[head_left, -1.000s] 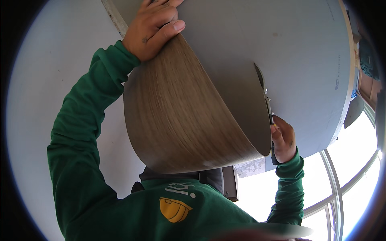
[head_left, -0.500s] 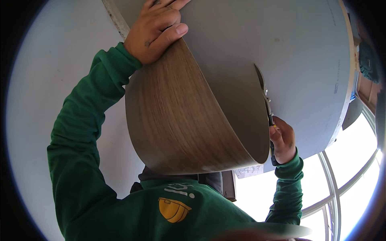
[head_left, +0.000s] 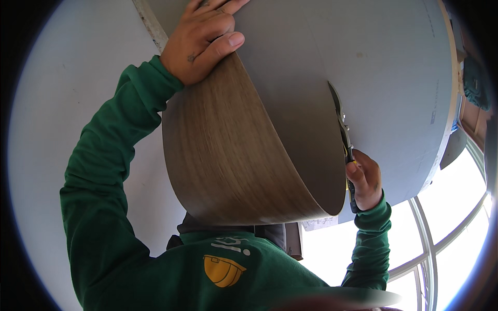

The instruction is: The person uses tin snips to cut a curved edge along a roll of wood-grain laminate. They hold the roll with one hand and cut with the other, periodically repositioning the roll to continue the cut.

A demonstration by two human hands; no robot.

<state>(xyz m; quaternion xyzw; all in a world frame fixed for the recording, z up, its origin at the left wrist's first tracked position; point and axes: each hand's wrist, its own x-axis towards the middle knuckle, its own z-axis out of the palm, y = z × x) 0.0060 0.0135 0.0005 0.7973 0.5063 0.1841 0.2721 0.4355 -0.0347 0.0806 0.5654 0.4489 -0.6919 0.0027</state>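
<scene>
1. Nearest the camera: the person's green sweatshirt, bearing a yellow helmet emblem, fills the lower edge. Both sleeves run upward and away from it, which places the work overhead.

2. Wood-grain sheet: a flexible sheet, brown grain on one face and plain grey on the other, hangs in a deep curl with its lower loop close above the sweatshirt. It appears to sag under its own weight because only its upper edge is supported.

3. Left hand: closed over the upper edge of the sheet, thumb on the grain face, fingers wrapped onto the grey face. This grip seems to keep that edge pressed against the grey panel behind it, next to a pale strip where that panel meets the white wall.

4. Right hand: wrapped narrow around the handle of a cutting tool. The metal blades point up along the free edge of the sheet; whether the blades are parted cannot be told. Its position at that edge is consistent with trimming there.

5. Farthest: a bright window with a white frame sits at lower right, beyond the panel's edge.
</scene>
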